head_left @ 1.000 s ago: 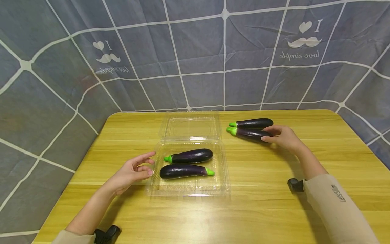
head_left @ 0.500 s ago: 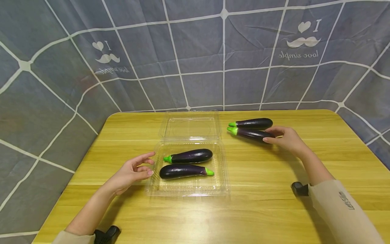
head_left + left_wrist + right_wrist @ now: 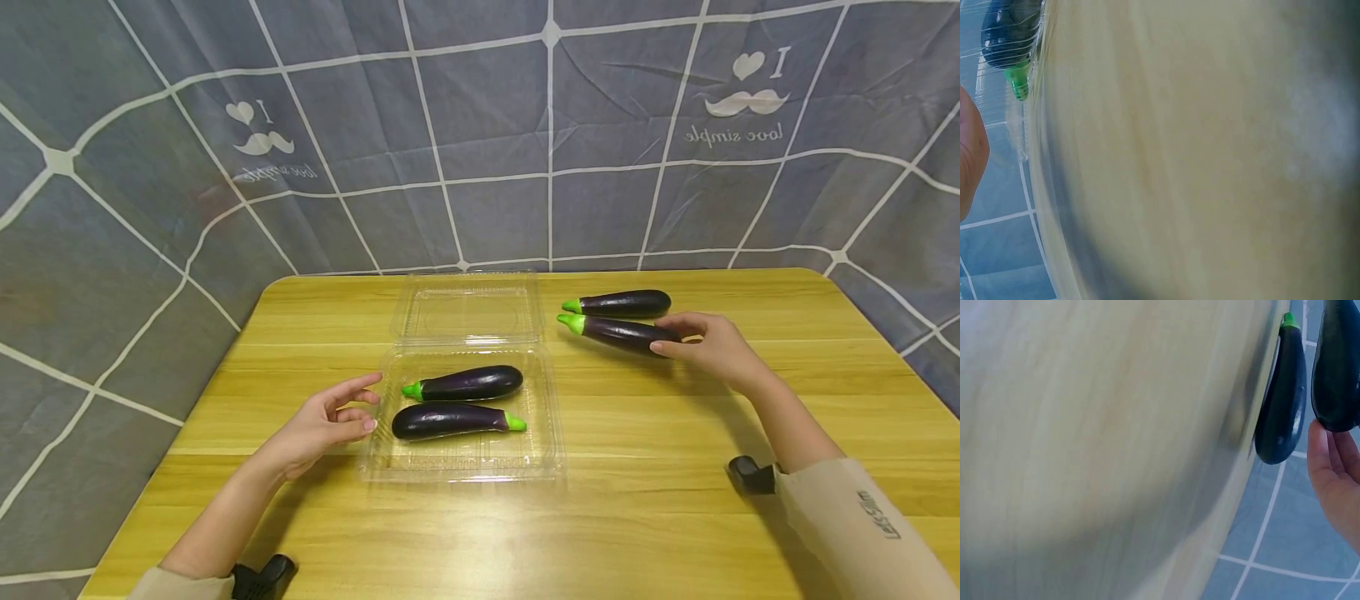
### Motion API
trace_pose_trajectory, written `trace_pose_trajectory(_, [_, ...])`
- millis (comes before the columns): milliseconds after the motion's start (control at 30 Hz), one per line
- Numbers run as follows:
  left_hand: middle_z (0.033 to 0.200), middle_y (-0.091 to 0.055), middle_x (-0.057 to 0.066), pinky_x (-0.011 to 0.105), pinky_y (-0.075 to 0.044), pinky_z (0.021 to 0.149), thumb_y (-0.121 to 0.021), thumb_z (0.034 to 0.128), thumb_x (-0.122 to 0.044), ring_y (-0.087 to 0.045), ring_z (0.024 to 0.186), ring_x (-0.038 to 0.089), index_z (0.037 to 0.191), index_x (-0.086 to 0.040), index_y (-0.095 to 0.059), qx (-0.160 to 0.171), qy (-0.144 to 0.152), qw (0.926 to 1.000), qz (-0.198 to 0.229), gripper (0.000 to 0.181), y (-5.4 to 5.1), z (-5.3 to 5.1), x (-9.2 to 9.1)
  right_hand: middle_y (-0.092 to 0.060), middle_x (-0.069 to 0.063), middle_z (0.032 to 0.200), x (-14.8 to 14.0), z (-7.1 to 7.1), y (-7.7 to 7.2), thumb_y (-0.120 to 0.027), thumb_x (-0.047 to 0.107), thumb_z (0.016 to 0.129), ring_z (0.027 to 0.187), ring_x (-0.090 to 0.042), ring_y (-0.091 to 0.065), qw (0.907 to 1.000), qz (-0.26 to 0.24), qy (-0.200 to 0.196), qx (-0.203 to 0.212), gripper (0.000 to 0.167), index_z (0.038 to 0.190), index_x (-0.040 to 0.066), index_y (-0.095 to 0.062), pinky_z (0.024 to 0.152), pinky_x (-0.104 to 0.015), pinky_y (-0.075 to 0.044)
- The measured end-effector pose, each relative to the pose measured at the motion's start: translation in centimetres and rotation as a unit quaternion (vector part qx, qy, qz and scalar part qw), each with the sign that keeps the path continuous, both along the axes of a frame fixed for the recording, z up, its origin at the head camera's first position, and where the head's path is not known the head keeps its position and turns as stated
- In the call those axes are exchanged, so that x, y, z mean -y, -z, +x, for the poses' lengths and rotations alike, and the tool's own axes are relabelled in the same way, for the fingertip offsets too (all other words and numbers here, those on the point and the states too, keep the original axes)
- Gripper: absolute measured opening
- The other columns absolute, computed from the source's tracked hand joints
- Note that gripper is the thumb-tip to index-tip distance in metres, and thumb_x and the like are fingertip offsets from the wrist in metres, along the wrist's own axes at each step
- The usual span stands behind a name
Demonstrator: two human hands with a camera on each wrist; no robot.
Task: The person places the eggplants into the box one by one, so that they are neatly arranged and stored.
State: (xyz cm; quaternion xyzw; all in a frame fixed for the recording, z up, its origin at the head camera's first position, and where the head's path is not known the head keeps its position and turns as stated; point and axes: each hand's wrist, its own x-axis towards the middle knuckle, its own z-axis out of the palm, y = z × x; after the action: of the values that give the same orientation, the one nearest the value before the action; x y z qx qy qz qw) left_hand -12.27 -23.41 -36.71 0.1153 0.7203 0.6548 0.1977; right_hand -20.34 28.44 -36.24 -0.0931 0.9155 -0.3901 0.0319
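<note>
My right hand (image 3: pixel 716 350) grips the rounded end of a dark purple eggplant (image 3: pixel 618 333) between thumb and fingers. Its green stem points left. In the right wrist view this held eggplant (image 3: pixel 1338 369) appears raised off the table, apart from the other eggplant (image 3: pixel 1282 394) behind it. My left hand (image 3: pixel 322 425), fingers loosely bent, is beside the left edge of a clear plastic clamshell box (image 3: pixel 465 462). Inside the box lie an eggplant (image 3: pixel 472 383) with its stem to the left and, nearer me, another eggplant (image 3: pixel 450 421) with its stem to the right.
The box's lid (image 3: pixel 468 312) lies folded back toward the far table edge. A further eggplant (image 3: pixel 626 303) lies at the back right, just behind the held one. Wooden table (image 3: pixel 480 542) surrounds the box, and a grey checked cloth (image 3: pixel 495 217) hangs behind.
My right hand has shifted slightly right and toward me, carrying the rounded end of the gripped eggplant. The gap to the eggplant behind has widened. My left hand has stayed still.
</note>
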Motion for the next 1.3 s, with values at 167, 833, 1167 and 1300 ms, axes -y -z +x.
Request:
trace_pose_trajectory(167, [0.117, -0.041, 0.018, 0.024, -0.052, 0.078, -0.061, 0.0873, 0.001, -0.056, 0.088, 0.009, 0.142, 0.009, -0.023, 0.002, -0.004, 1.0000, -0.003, 0.067, -0.1, 0.0, 0.0, -0.059, -0.016, 0.115, 0.2, 0.3, -0.2, -0.072, 0.032, 0.082, 0.099, -0.014, -0.052, 0.9998, -0.008, -0.001, -0.018, 0.047, 0.116, 0.001, -0.062, 0.075, -0.011, -0.045])
trace_pose_trajectory(833, [0.118, -0.040, 0.019, 0.024, -0.052, 0.077, -0.061, 0.0875, 0.001, -0.056, 0.086, 0.008, 0.142, 0.009, -0.023, 0.005, -0.001, 1.0000, 0.005, 0.068, -0.1, 0.0, 0.0, -0.059, -0.012, 0.111, 1.6, 2.3, -1.8, -0.074, 0.023, 0.081, 0.092, -0.003, -0.053, 0.9980, -0.047, -0.035, -0.024, 0.041, 0.115, 0.002, -0.063, 0.077, -0.012, -0.047])
trace_pose_trajectory(1167, [0.118, -0.040, 0.020, 0.024, -0.052, 0.077, -0.061, 0.0874, 0.001, -0.056, 0.086, 0.008, 0.143, 0.009, -0.022, 0.005, -0.002, 1.0000, 0.004, 0.068, -0.2, 0.0, 0.0, -0.059, -0.013, 0.113, 2.2, 3.4, -2.6, -0.074, 0.022, 0.081, 0.093, -0.008, -0.057, 0.9971, -0.058, -0.050, -0.002, 0.043, 0.118, 0.002, -0.061, 0.075, -0.018, -0.050])
trace_pose_trajectory(1300, [0.117, -0.041, 0.019, 0.024, -0.052, 0.077, -0.061, 0.0875, 0.001, -0.056, 0.086, 0.008, 0.143, 0.009, -0.022, 0.004, -0.001, 1.0000, 0.007, 0.068, -0.1, 0.0, 0.0, -0.060, -0.014, 0.111, 2.8, 3.8, -3.0, -0.075, 0.020, 0.080, 0.090, -0.010, -0.058, 0.9963, -0.059, -0.062, -0.010, 0.042, 0.115, 0.001, -0.063, 0.073, -0.019, -0.051])
